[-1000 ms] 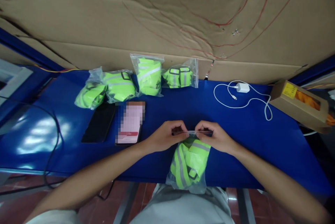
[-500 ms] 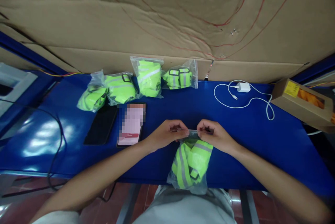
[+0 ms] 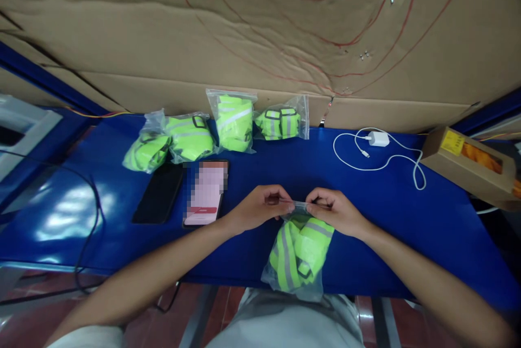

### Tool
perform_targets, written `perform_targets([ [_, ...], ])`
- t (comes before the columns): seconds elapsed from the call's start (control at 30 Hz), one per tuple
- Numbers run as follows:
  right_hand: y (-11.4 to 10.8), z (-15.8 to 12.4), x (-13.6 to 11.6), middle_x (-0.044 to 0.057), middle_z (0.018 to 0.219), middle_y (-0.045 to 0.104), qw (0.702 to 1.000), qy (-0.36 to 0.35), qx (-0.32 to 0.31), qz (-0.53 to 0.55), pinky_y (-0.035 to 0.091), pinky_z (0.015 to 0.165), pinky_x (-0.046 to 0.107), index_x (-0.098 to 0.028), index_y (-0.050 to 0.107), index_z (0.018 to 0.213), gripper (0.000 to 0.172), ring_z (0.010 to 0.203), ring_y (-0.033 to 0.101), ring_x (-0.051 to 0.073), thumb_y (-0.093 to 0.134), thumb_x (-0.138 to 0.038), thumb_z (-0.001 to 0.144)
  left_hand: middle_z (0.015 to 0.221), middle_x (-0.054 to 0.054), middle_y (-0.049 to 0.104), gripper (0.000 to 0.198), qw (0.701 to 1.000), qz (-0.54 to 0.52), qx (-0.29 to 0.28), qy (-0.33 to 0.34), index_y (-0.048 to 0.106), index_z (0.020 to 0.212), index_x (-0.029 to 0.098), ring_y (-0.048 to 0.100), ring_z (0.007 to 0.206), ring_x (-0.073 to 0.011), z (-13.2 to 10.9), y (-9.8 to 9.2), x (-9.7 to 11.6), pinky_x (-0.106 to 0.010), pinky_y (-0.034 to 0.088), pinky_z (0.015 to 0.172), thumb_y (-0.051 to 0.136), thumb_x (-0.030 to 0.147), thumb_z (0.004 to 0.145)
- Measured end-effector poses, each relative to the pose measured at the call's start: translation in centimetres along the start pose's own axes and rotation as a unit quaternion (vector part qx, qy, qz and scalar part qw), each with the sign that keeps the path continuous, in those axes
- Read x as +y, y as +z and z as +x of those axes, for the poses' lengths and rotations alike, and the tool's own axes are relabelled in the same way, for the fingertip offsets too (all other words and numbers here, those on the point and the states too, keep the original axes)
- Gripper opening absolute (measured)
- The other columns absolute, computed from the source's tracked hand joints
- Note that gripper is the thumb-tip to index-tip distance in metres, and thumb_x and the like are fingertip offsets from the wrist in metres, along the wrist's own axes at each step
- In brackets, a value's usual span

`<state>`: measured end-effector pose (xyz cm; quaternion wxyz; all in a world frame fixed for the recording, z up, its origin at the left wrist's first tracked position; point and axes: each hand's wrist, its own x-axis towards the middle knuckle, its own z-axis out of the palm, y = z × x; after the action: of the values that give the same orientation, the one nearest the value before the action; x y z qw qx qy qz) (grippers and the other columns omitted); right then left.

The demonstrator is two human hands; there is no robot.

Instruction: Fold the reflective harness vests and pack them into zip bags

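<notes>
A clear zip bag (image 3: 313, 288) with a folded neon yellow-green reflective vest (image 3: 303, 253) inside lies at the front edge of the blue table, its lower end over the edge. My left hand (image 3: 266, 204) pinches the left part of the bag's top edge between thumb and fingers. On the right part of that same edge, my right hand (image 3: 331, 209) pinches too, a short gap from the left. Grey stripes and a dark buckle-like frame show through the plastic. Whether the bag's seal is closed, I cannot tell.
Several similar bagged vests (image 3: 235, 122) line the back of the blue table (image 3: 386, 212). A black phone (image 3: 158, 193) and a lit phone (image 3: 207, 190) lie left. Right are a white charger (image 3: 378, 138) with cable and a cardboard box (image 3: 468, 166). A black cable (image 3: 95, 201) crosses the left side.
Both hands keep their pinch on the bag's top edge, with the right fingers shifted very slightly. The whole view has moved a little.
</notes>
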<state>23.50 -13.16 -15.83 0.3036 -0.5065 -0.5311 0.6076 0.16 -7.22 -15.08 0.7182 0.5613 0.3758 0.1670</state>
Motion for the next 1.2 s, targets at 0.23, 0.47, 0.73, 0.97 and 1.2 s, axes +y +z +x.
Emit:
perform_targets([
  [0.23, 0.1, 0.1, 0.1, -0.003, 0.060, 0.059, 1.000, 0.002, 0.024, 0.015, 0.028, 0.049, 0.022, -0.016, 0.070, 0.090, 0.037, 0.050, 0.039, 0.007, 0.073, -0.052, 0.085, 0.077, -0.006, 0.071, 0.033, 0.999, 0.029, -0.001, 0.022, 0.072, 0.087, 0.011, 0.063, 0.067, -0.0137, 0.1, -0.1, -0.4, -0.024, 0.048, 0.060, 0.076, 0.043, 0.083],
  [0.47, -0.3, 0.0, 0.2, -0.004, 0.059, 0.052, 0.993, -0.056, 0.040, -0.091, 0.029, 0.051, 0.023, -0.017, 0.073, 0.085, 0.033, 0.053, 0.042, 0.008, 0.071, -0.049, 0.088, 0.076, -0.001, 0.065, 0.029, 0.997, 0.052, -0.006, 0.056, 0.069, 0.088, 0.012, 0.058, 0.069, -0.0108, -0.5, 0.3, -0.3, -0.023, 0.044, 0.065, 0.072, 0.041, 0.087],
  [0.73, 0.2, -0.9, -0.5, 0.004, 0.086, 0.070, 0.915, -0.231, 0.051, -0.327, 0.045, 0.076, 0.031, -0.023, 0.075, 0.099, 0.018, 0.079, 0.064, 0.016, 0.064, -0.037, 0.099, 0.082, -0.002, 0.068, 0.019, 0.986, 0.145, 0.000, 0.084, 0.072, 0.092, 0.014, 0.058, 0.071, -0.0114, -0.8, 1.0, -0.2, -0.022, 0.042, 0.064, 0.069, 0.033, 0.090],
  [0.97, 0.6, -1.2, -0.1, 0.001, 0.075, 0.069, 0.923, -0.203, 0.020, -0.325, 0.041, 0.067, 0.027, -0.022, 0.073, 0.096, 0.023, 0.067, 0.058, 0.012, 0.063, -0.042, 0.099, 0.079, -0.001, 0.067, 0.017, 0.979, 0.171, -0.017, 0.110, 0.071, 0.088, 0.015, 0.058, 0.068, -0.0107, -1.0, 0.7, 0.0, -0.021, 0.043, 0.062, 0.068, 0.031, 0.091],
  [1.2, 0.7, -0.9, 0.5, -0.008, 0.053, 0.041, 0.972, -0.127, -0.007, -0.200, 0.027, 0.049, 0.023, -0.020, 0.072, 0.094, 0.027, 0.048, 0.035, 0.007, 0.062, -0.045, 0.098, 0.084, -0.002, 0.068, 0.020, 0.976, 0.188, -0.026, 0.102, 0.073, 0.096, 0.016, 0.058, 0.070, -0.0107, -1.1, 0.8, 0.1, -0.021, 0.042, 0.063, 0.068, 0.035, 0.092],
])
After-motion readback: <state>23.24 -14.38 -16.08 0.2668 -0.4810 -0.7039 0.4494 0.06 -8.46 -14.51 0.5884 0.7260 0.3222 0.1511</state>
